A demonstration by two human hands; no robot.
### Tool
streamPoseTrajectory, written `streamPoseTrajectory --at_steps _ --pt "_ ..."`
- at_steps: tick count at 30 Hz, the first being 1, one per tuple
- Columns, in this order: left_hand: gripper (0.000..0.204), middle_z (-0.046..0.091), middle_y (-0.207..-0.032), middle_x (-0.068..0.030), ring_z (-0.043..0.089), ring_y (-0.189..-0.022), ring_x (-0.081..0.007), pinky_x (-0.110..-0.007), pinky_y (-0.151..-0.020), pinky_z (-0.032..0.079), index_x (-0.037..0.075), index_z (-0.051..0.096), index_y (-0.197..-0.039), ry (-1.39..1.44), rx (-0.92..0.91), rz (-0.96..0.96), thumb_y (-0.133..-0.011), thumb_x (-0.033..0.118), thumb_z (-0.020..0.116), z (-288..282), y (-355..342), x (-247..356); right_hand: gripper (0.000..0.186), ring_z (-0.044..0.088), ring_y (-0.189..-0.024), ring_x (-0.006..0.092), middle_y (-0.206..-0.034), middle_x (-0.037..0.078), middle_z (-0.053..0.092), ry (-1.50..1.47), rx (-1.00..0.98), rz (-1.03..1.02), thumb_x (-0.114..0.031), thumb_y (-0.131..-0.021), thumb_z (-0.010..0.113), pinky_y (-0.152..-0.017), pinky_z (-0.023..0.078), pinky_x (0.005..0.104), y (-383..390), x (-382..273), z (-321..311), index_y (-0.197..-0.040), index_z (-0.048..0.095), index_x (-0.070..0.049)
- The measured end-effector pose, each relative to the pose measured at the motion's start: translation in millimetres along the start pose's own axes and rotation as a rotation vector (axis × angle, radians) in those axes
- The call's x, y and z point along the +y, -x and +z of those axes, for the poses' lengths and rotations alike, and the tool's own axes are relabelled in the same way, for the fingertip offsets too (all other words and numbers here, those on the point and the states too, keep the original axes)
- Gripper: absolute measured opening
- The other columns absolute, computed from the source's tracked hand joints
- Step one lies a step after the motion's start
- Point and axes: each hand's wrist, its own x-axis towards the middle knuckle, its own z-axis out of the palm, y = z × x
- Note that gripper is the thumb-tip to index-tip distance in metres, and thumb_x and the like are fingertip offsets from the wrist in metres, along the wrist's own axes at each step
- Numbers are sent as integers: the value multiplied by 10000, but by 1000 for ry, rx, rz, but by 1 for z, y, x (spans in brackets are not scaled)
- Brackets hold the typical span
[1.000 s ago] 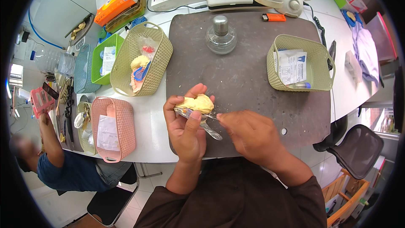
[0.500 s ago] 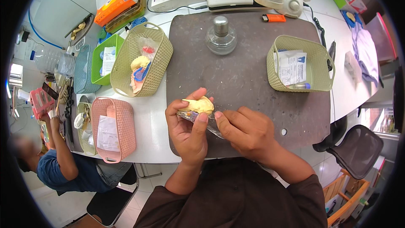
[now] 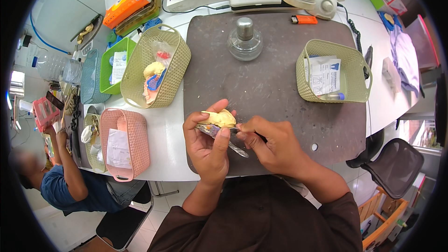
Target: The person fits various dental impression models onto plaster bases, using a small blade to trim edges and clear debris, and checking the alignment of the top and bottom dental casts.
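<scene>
My left hand (image 3: 208,147) is wrapped round a pale yellow dental cast (image 3: 220,118). Under the cast sits a metal impression tray (image 3: 208,129) with purplish material at its edge, and the tray's shiny handle (image 3: 239,150) sticks out toward my right hand. Fingers and thumb of my right hand (image 3: 273,142) pinch a slim dark tool (image 3: 259,136), its tip reaching the right end of the cast and tray. Most of that tool is hidden by the fingers, so its exact kind does not show. Both hands are above the near edge of the brown work mat (image 3: 275,88).
A glass spirit burner with metal cap (image 3: 245,42) stands at the mat's back, an orange lighter (image 3: 304,20) to its right. Olive baskets (image 3: 179,65) (image 3: 357,74) flank the mat; a pink basket (image 3: 126,144) is at left. Another person (image 3: 70,186) works at far left.
My right hand has shifted slightly and turned, so the tray handle and the dark tool show more. My left hand keeps the cast and tray in nearly the same place.
</scene>
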Motion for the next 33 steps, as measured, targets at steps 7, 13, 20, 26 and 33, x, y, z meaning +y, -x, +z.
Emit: streamPoseTrajectory --at_steps 7,13,20,26,33 --pt "447 530 -1378 -316 599 -1228 -323 -530 -1092 484 109 398 -1320 -44 -12 39 -952 -6 623 -3 -1 -4 59 657 -650 275 -761 92 648 132 16 -32 -86 -949 667 -561 512 378 0 -2 -1 -991 646 -50" --pt "422 578 -1335 -298 503 -1359 -355 -499 -1114 472 82 433 -1275 -9 27 118 -940 -29 665 -1 -4 -4 112 648 -701 289 -829 79 646 497 110 -273 -115 -909 708 -600 516 387 7 1 6 -1012 700 -73" --pt "441 528 -1382 -370 572 -1286 -377 -537 -1091 472 100 425 -1334 -46 -82 112 -962 67 660 -5 -4 1 146 655 -731 335 -838 109 648 152 -21 -67 -67 -864 742 -623 508 412 0 -18 -17 -999 687 -52" --pt "397 586 -1351 -325 450 -1412 -394 -487 -1090 471 65 477 -1293 -7 -154 68 -959 81 690 -4 -3 3 92 659 -737 349 -840 118 651 198 -162 -39 -104 -903 710 -620 503 428 -3 -18 -34 -927 633 -59" --pt "385 588 -1342 -308 439 -1417 -405 -491 -1102 466 84 463 -1278 18 -78 93 -964 63 684 0 -2 0 102 663 -759 297 -850 72 645 457 -85 -78 -81 -866 691 -599 517 392 4 -26 -24 -957 644 -78"
